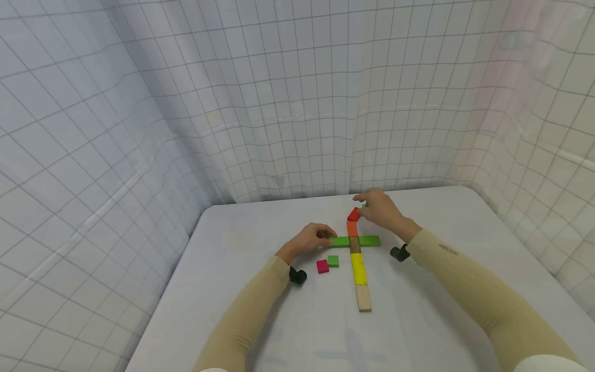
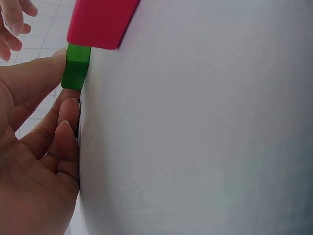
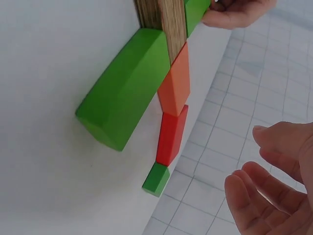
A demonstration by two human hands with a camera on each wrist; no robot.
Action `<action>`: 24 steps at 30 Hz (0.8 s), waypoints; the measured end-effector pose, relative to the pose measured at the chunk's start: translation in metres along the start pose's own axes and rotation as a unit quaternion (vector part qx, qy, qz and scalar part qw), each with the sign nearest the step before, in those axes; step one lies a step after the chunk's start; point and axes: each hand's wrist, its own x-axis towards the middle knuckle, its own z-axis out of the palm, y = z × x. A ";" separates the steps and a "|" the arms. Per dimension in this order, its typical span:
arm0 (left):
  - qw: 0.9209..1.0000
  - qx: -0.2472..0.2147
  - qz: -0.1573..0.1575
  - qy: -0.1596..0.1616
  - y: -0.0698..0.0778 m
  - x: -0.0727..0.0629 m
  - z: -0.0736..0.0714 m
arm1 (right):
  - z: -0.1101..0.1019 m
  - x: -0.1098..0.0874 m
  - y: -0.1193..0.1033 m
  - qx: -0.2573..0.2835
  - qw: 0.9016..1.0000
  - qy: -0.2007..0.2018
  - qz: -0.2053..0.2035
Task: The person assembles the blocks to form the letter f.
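My left hand (image 1: 312, 237) pinches the outer end of the left green block (image 1: 341, 242), which abuts a dark brown wooden block (image 1: 355, 244). Opposite it lies another green block (image 1: 370, 241). Beyond the brown one come an orange block (image 1: 351, 229), a tilted red block (image 1: 354, 214) and a small green block (image 3: 156, 179), joined in a bent line. My right hand (image 1: 381, 209) hovers by the red and small green blocks, fingers loosely bent and apart from them in the right wrist view. Toward me the line continues with yellow (image 1: 359, 268) and pale wood (image 1: 364, 298).
A crimson block (image 1: 323, 266) and a green square block (image 1: 333, 261) lie loose, corner to corner, left of the yellow part. The white table (image 1: 241, 237) ends at a far edge just behind my right hand. Grid-patterned curtains (image 1: 297, 103) hang around it.
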 end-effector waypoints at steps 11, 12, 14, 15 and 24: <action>1.000 0.009 0.013 0.002 0.001 0.002 0.000 | 0.014 -0.019 -0.027 0.005 0.999 0.001 -0.038; 1.000 0.009 0.014 0.001 0.001 0.002 0.000 | 0.015 -0.021 -0.029 0.008 0.999 -0.001 -0.040; 1.000 0.008 0.016 0.000 0.001 0.002 0.000 | 0.018 -0.025 -0.033 0.007 0.999 -0.003 -0.046; 1.000 0.006 0.017 -0.001 0.001 0.002 0.000 | 0.020 -0.027 -0.035 0.007 0.999 -0.003 -0.048; 1.000 -0.012 0.018 -0.003 -0.002 0.002 -0.001 | 0.030 -0.041 -0.055 0.023 0.998 -0.032 -0.041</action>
